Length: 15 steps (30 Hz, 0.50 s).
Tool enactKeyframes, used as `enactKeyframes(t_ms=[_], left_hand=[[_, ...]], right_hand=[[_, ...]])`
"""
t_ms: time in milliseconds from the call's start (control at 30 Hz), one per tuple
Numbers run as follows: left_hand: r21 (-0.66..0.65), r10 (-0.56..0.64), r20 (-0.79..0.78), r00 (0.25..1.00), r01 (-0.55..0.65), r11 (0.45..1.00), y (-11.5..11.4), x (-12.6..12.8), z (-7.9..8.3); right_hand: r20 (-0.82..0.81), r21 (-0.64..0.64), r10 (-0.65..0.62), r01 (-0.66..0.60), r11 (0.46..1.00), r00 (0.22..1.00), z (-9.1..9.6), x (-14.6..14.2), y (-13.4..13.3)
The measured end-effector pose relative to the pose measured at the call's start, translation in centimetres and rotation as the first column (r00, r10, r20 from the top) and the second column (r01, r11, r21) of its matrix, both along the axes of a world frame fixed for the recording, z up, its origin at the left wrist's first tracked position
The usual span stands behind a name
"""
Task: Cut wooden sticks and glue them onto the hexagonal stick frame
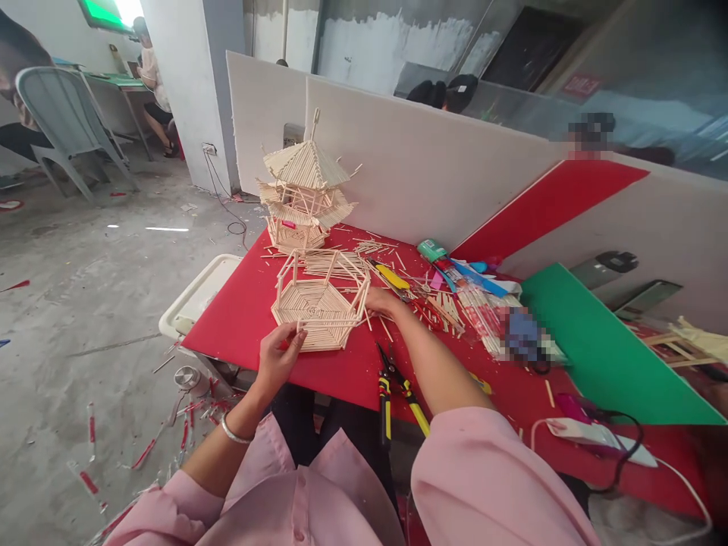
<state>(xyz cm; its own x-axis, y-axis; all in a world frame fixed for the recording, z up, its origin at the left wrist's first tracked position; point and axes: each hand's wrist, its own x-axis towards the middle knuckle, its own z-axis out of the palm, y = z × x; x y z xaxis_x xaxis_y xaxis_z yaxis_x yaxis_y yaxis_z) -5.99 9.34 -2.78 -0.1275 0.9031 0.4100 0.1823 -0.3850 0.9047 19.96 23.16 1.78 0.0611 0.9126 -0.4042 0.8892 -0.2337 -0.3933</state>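
Note:
An octagonal model base made of thin pale wooden sticks lies on the red tabletop, with slanted posts and a rail of sticks around its edge. At its front left corner, my left hand is closed, thumb and finger pinching the end of a wooden stick that runs along the near side. My right hand is at the right side of the base, its fingers curled against the posts there and partly hidden. Behind stands a tiered stick pagoda with a pointed roof.
Pliers with black and yellow handles lie at the near table edge. A yellow cutter, loose sticks and bagged sticks lie to the right. A green board and white panels border the table.

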Motion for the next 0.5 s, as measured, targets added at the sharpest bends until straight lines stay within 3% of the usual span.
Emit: enactKeyframes(t_ms=[133, 300, 500], left_hand=[[-0.019, 0.019, 0.063, 0.998, -0.018, 1.0, 0.0, -0.1, 0.0], [-0.021, -0.02, 0.117, 0.993, 0.023, 1.0, -0.1, -0.4, 0.2], [0.004, -0.059, 0.187, 0.981, 0.06, 0.998, 0.3, -0.9, 0.5]], right_hand=[[-0.093, -0.071, -0.056, 0.049, 0.996, 0.994, -0.3, 0.2, 0.1], [-0.216, -0.057, -0.114, 0.104, 0.993, 0.97, 0.0, 0.9, -0.3], [-0.306, 0.05, -0.155, 0.179, 0.983, 0.939, 3.0, 4.4, -2.4]])
